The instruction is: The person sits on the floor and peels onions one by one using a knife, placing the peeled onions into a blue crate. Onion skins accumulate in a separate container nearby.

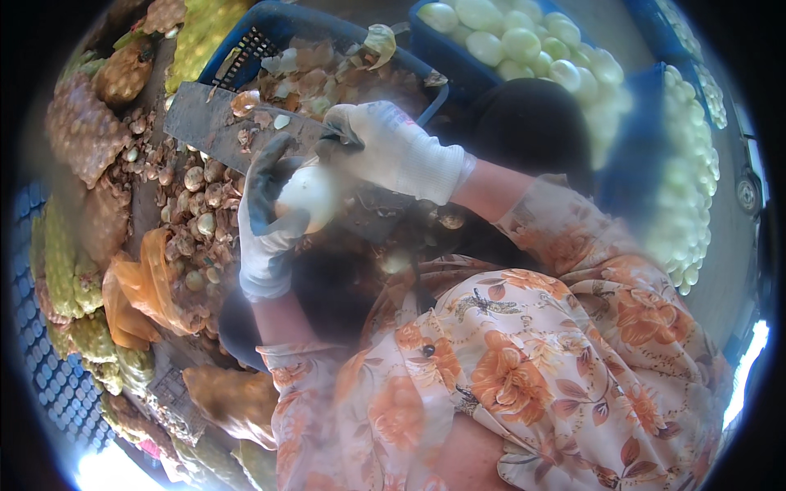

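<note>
My left hand point(267, 227), in a white glove with a grey-coated palm, holds a peeled white onion point(309, 197). Its fingers and thumb wrap the left side of the onion. My right hand point(374, 142), gloved the same way, is at the top of the onion with its fingers curled in. Whatever it may grip is hidden. Below both hands lies a dark grey board point(212, 126) with scraps of onion skin on it. Just beyond the board stands a blue plastic basket point(325, 26) holding dry onion peel point(319, 77).
Unpeeled onions point(195, 202) and loose skins cover the ground to the left, with an orange plastic bag point(144, 288). Filled mesh sacks point(86, 129) lie farther left. Blue crates point(638, 132) of peeled onions point(540, 46) stand at the right, beside my dark-clad knee point(531, 123).
</note>
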A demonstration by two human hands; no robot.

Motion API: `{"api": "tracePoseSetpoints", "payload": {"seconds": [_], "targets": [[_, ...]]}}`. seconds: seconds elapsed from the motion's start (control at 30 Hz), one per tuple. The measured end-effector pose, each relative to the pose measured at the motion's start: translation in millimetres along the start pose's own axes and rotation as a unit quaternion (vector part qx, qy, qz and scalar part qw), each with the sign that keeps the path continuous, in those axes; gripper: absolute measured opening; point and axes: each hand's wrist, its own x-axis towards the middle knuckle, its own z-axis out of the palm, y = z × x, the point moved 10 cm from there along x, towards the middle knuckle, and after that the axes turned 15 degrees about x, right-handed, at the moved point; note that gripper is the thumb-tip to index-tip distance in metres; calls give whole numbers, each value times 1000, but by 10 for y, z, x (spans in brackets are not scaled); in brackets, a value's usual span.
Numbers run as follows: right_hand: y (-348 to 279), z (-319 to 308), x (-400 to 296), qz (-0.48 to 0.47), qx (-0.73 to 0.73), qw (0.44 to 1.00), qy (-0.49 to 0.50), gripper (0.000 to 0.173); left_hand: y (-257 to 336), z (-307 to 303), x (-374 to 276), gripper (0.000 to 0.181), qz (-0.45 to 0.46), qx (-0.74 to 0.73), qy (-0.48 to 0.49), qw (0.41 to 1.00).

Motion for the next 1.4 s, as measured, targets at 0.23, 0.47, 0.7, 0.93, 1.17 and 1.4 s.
{"api": "tracePoseSetpoints", "payload": {"seconds": [0.23, 0.47, 0.7, 0.93, 1.17, 1.4], "targets": [[464, -139, 35, 145, 79, 985, 53, 26, 111, -40, 13, 117, 56, -93, -21, 994], [82, -6, -100, 190, 211, 959, -25, 30, 110, -16, 40, 110, 56, -39, 7, 998], [60, -113, 6, 66, 231, 969, 65, 14, 91, 81, 135, 86, 27, -79, 54, 995], [90, 30, -82, 169, 394, 903, 25, 19, -230, 101, 90, 60, 11, -142, -30, 989], [309, -149, -106, 259, 504, 820, 83, 27, -366, -247, 53, 67, 11, -281, 92, 955], [291, -609, 62, 109, 135, 969, 176, 28, -380, -344, 52, 67, -12, -372, 164, 913]]}}
